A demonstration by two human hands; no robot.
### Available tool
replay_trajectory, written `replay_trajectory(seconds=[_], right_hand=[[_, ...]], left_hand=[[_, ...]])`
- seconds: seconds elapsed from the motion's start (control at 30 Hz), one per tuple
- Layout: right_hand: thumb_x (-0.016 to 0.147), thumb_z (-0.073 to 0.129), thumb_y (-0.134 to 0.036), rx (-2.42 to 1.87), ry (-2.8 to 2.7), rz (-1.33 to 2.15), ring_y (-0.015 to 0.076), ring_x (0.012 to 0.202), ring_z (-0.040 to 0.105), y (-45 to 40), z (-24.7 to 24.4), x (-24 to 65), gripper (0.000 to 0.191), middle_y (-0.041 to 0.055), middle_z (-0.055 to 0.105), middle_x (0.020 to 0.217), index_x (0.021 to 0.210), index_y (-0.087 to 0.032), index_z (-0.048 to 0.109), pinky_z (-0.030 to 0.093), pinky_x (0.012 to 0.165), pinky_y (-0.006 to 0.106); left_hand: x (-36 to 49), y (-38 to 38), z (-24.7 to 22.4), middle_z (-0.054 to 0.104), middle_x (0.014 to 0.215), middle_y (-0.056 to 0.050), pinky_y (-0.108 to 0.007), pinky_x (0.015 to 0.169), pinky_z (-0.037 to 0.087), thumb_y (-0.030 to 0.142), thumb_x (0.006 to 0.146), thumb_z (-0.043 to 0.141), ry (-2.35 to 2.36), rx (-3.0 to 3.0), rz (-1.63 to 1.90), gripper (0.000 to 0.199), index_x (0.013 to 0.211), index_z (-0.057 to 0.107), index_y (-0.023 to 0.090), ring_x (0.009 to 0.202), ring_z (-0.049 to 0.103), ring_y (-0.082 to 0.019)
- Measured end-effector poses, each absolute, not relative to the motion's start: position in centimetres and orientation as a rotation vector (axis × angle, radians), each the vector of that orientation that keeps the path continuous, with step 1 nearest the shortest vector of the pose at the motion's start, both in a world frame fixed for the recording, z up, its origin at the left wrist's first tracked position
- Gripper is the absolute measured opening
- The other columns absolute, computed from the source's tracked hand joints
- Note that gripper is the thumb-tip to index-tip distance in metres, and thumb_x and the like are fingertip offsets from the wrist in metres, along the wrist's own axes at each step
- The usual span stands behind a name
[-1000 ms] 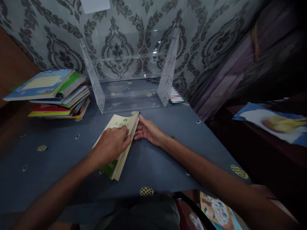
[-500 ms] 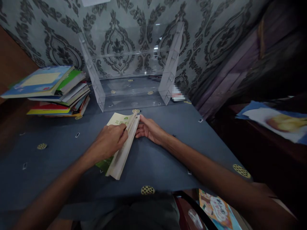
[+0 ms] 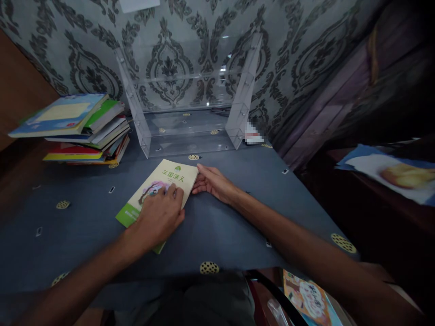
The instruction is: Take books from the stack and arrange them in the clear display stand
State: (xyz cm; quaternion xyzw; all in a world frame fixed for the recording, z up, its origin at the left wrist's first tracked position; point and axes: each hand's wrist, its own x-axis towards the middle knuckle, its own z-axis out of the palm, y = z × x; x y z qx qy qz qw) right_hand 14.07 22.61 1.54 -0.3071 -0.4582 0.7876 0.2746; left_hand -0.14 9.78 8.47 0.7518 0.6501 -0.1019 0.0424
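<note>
A closed paperback book (image 3: 163,179) with a cream and green cover, green Chinese characters and a pink tree lies at a slant on the table. My left hand (image 3: 162,215) rests palm down across its lower middle, fingers slightly bent and hiding part of the cover picture. At the book's upper right corner is my right hand (image 3: 212,183), its thumb at the cover's edge and its other fingers curled beside and partly under the pages.
A clear acrylic rack (image 3: 190,122) stands at the back of the blue-grey tabletop (image 3: 220,235). To its left is an uneven stack of books (image 3: 86,129). Another book (image 3: 307,296) is below the table's front edge, and a blue-and-white packet (image 3: 390,174) lies at the right.
The book's cover and pages, lifted half a second ago, now lie shut. My left hand has gone from pinching their edge to lying on the cover; my right hand stays at the corner.
</note>
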Motion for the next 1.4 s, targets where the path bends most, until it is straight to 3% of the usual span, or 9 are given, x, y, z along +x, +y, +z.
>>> replay_trajectory(seconds=[0.1, 0.2, 0.3, 0.43, 0.53, 0.73, 0.93, 1.13, 1.4], right_hand=[[0.097, 0.059, -0.036, -0.912, -1.308, 1.872, 0.012, 0.059, 0.067, 23.5, 0.8, 14.2, 0.025, 0.0045, 0.07, 0.069, 0.088, -0.014, 0.066, 0.06, 0.062, 0.024], [0.093, 0.063, -0.032, -0.952, -1.438, 1.634, 0.0111, 0.06, 0.065, 24.3, 0.0, 14.3, 0.021, 0.0044, 0.07, 0.073, 0.08, -0.015, 0.067, 0.059, 0.064, 0.025], [0.091, 0.061, -0.031, -0.913, -1.527, 1.517, 0.0124, 0.063, 0.066, 24.4, -0.6, 14.6, 0.016, 0.0036, 0.071, 0.075, 0.087, -0.016, 0.067, 0.058, 0.067, 0.027], [0.092, 0.055, -0.03, -0.869, -1.625, 1.388, 0.0151, 0.073, 0.07, 24.0, -0.9, 15.5, 0.018, 0.0046, 0.075, 0.083, 0.101, -0.018, 0.065, 0.057, 0.074, 0.03], [0.094, 0.05, -0.029, -0.895, -1.701, 1.308, 0.0165, 0.077, 0.071, 24.0, -0.9, 16.0, 0.021, 0.0042, 0.076, 0.082, 0.105, -0.019, 0.065, 0.055, 0.076, 0.031], [0.096, 0.048, -0.028, -0.937, -1.877, 1.154, 0.0144, 0.064, 0.064, 23.8, -0.2, 16.4, 0.024, 0.0036, 0.076, 0.078, 0.109, -0.016, 0.065, 0.047, 0.066, 0.027], [0.096, 0.048, -0.025, -0.895, -1.928, 1.139, 0.0157, 0.07, 0.066, 23.8, 0.3, 16.9, 0.025, 0.0047, 0.075, 0.08, 0.11, -0.014, 0.065, 0.046, 0.066, 0.027], [0.089, 0.057, -0.017, -0.679, -2.072, 1.215, 0.0147, 0.08, 0.068, 25.0, 0.0, 17.3, 0.014, 0.0014, 0.074, 0.084, 0.097, -0.017, 0.068, 0.049, 0.074, 0.026], [0.083, 0.063, -0.013, -0.643, -2.069, 1.249, 0.015, 0.081, 0.067, 25.1, -0.2, 17.3, 0.018, 0.0017, 0.073, 0.086, 0.1, -0.017, 0.069, 0.05, 0.075, 0.028]], left_hand=[[-1.2, 9.0, 8.3, 0.06, 0.127, -0.019, -0.046, 0.084, 0.052, 0.019, 0.093, 0.05, 1.957, 2.383, -0.352, 0.024, 0.115, 0.058, 0.014, 0.113, 0.059, -0.036], [-1.4, 8.9, 8.1, 0.062, 0.122, -0.017, -0.047, 0.087, 0.051, 0.024, 0.095, 0.051, 1.976, 2.41, -0.368, 0.021, 0.112, 0.058, 0.015, 0.11, 0.06, -0.034], [-0.6, 9.7, 7.7, 0.063, 0.115, -0.015, -0.045, 0.087, 0.051, 0.031, 0.098, 0.049, 2.019, 2.431, -0.332, 0.023, 0.111, 0.057, 0.014, 0.108, 0.059, -0.032], [0.6, 11.6, 6.8, 0.059, 0.127, -0.015, -0.042, 0.089, 0.051, 0.032, 0.099, 0.049, 2.026, 2.503, -0.272, 0.026, 0.117, 0.055, 0.015, 0.115, 0.055, -0.03], [1.0, 12.8, 6.6, 0.06, 0.124, -0.015, -0.041, 0.084, 0.052, 0.032, 0.099, 0.05, 2.071, 2.519, -0.295, 0.026, 0.117, 0.056, 0.014, 0.113, 0.055, -0.031], [1.2, 13.8, 6.6, 0.062, 0.11, -0.012, -0.04, 0.077, 0.053, 0.032, 0.098, 0.049, 2.121, 2.53, -0.339, 0.024, 0.11, 0.059, 0.014, 0.106, 0.057, -0.031], [1.2, 14.0, 6.1, 0.063, 0.105, -0.012, -0.039, 0.072, 0.052, 0.034, 0.099, 0.046, 2.139, 2.565, -0.293, 0.025, 0.104, 0.062, 0.015, 0.102, 0.059, -0.031], [1.2, 14.0, 5.9, 0.064, 0.103, -0.011, -0.037, 0.069, 0.052, 0.034, 0.1, 0.044, 2.14, 2.569, -0.301, 0.026, 0.103, 0.062, 0.016, 0.101, 0.06, -0.03], [2.0, 13.9, 6.6, 0.065, 0.112, -0.014, -0.038, 0.065, 0.053, 0.033, 0.099, 0.047, 2.149, 2.514, -0.439, 0.025, 0.109, 0.061, 0.015, 0.106, 0.06, -0.033]])
